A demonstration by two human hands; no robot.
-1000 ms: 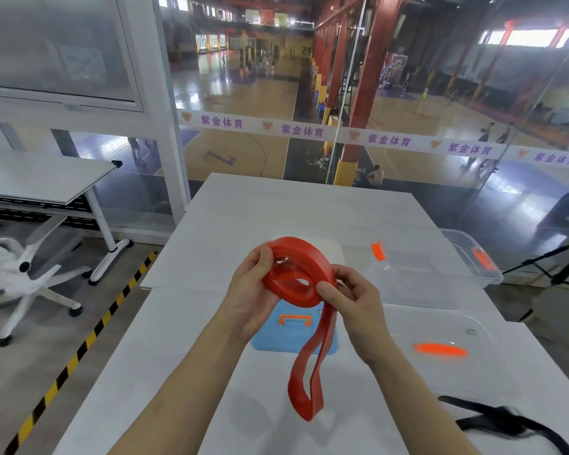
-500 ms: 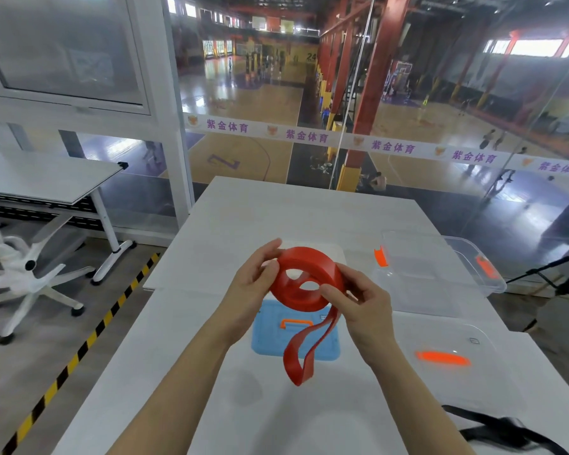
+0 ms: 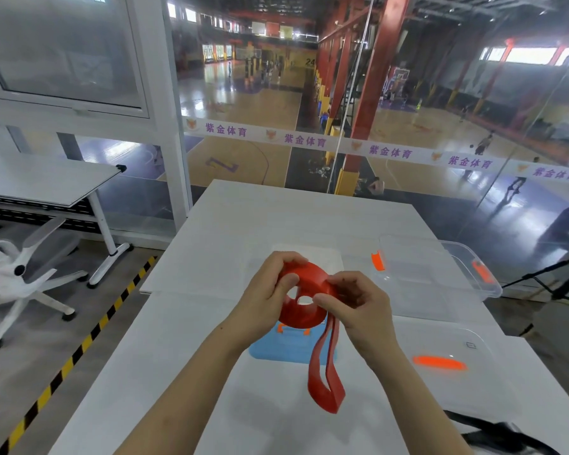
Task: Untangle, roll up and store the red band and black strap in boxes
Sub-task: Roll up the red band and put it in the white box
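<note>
1. Your left hand (image 3: 266,290) has shifted on the red band (image 3: 304,315): its fingers, which lay along the coil's left edge, now curl over the top
2. Your right hand (image 3: 358,303) has closed in too, thumb and fingers pinching the coil's right side; the grip of each hand is clamped on the band, held above the blue lid (image 3: 276,351) on the table (image 3: 293,218)
3. A loose tail (image 3: 326,382) still hangs from the coil, so I judge the rolling unfinished and nothing boxed yet
4. The black strap (image 3: 506,438) lies untouched at the table's near right corner; the clear box (image 3: 440,277) stands open further back
5. Readable: the banner (image 3: 304,139) on the glass repeats 紫金体育 in purple; the number 24 (image 3: 309,62) shows on the far wall
</note>
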